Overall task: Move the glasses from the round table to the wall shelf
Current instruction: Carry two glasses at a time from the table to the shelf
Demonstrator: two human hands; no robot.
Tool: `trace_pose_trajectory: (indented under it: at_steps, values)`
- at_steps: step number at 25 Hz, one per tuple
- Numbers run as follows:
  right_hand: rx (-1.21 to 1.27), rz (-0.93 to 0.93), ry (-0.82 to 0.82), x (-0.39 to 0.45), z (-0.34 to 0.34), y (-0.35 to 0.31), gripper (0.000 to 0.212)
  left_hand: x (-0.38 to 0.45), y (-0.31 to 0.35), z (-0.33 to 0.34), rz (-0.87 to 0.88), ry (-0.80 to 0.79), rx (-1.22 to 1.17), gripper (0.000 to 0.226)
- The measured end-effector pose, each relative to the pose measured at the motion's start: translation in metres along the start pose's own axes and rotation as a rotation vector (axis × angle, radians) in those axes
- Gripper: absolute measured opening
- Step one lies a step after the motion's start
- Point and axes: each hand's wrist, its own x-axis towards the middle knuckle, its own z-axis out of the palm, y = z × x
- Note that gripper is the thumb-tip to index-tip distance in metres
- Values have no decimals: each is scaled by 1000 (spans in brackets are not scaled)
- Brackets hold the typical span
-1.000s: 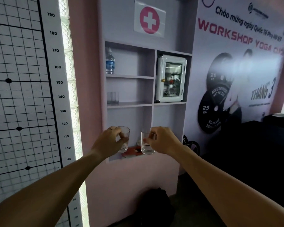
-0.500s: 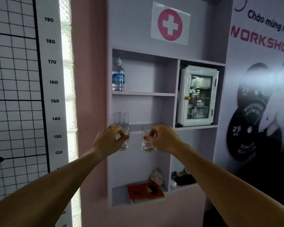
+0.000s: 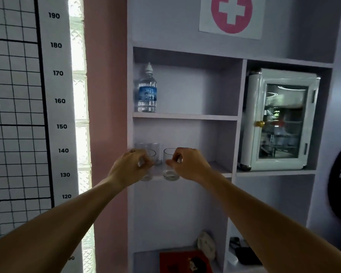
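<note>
Two glasses in our hands at the middle shelf (image 3: 205, 173) front edge. Left hand (image 3: 129, 169) grip clenched on left glass (image 3: 149, 166), right hand (image 3: 189, 166) pinching right glass (image 3: 169, 164) near its rim. More glasses (image 3: 149, 147) stand behind; bottle (image 3: 147, 90) one shelf up.

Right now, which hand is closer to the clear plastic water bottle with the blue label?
Left. The left hand is almost straight below the water bottle, one shelf down; the right hand is below and further right.
</note>
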Motion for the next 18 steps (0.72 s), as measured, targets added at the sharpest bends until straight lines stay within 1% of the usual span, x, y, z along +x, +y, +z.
trace_pose_trajectory:
  at_steps: [5, 10, 13, 14, 17, 18]
  values:
    - [13, -45, -69, 45, 11, 34, 22, 32, 3, 32, -65, -70, 66, 23]
    - [64, -97, -119, 65, 25, 55, 17, 46, 11, 44, -184, -58, 151, 30]
    - [110, -106, -135, 72, 35, 61, 19, 50, 14, 47, -210, -58, 191, 23]
    - [128, -111, -129, 75, 37, 62, 20, 50, 15, 47, -209, -48, 223, 24]
    - [198, -130, -107, 80, 44, 64, 23, 48, 12, 46, -180, 6, 396, 59]
    - [222, -129, -104, 81, 46, 64, 26, 47, 12, 46, -156, 25, 459, 66]
